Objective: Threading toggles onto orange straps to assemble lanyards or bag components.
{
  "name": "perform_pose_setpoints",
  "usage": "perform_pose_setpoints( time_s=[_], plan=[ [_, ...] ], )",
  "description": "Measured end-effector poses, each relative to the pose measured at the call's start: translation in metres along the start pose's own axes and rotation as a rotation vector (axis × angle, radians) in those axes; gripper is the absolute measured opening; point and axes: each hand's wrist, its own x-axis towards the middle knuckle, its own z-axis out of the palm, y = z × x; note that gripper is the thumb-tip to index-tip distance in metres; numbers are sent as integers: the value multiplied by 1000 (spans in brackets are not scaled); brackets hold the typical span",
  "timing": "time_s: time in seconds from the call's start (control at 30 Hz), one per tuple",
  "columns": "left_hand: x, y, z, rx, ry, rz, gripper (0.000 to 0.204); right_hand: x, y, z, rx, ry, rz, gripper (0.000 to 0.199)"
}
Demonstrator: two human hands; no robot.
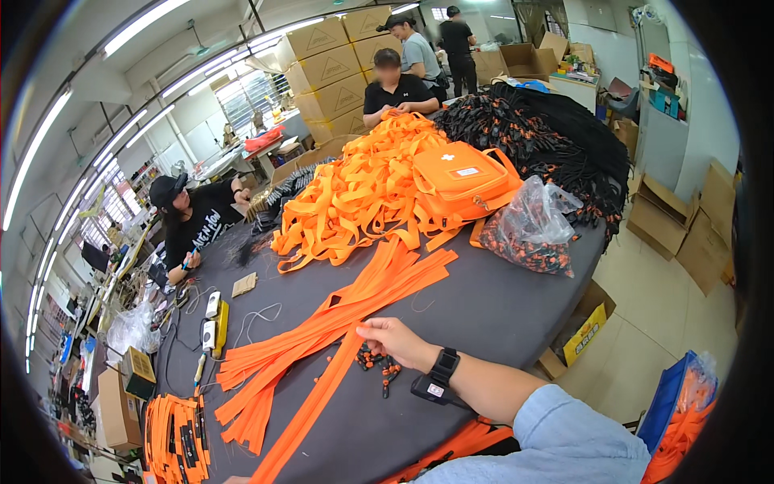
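My right hand [395, 340] pinches the upper end of a long orange zipper tape [316, 405] between thumb and fingers. The tape slants down to the lower edge of the head view. Only a sliver of my left hand [237, 480] shows there, beside the tape's lower end, and its fingers are hidden. Alongside lies a fanned stack of similar orange zipper tapes [322, 327] on the dark tabletop [484, 323]. Small black-and-orange zipper pulls [385, 371] are scattered just under my right hand.
A heap of orange webbing [363, 189], an orange bag [463, 181], a plastic bag of small parts [536, 230] and a black strap pile [532, 129] fill the far side. Cut orange pieces [173, 440] lie at lower left. Two people sit at the table.
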Motion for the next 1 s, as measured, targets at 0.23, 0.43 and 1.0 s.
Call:
perform_pose_setpoints(
  time_s=[0.23,0.43,1.0],
  plan=[
    [-20,-33,-94,206,265,-377,26,-11,25,18,-243,-152,113,18],
    [54,8,-22,878,441,12,39,-14,22,25,-354,-353,39,18],
    [199,8,93,-167,335,322,14,-35,14,42,-723,-521,-41,16]
  ],
)
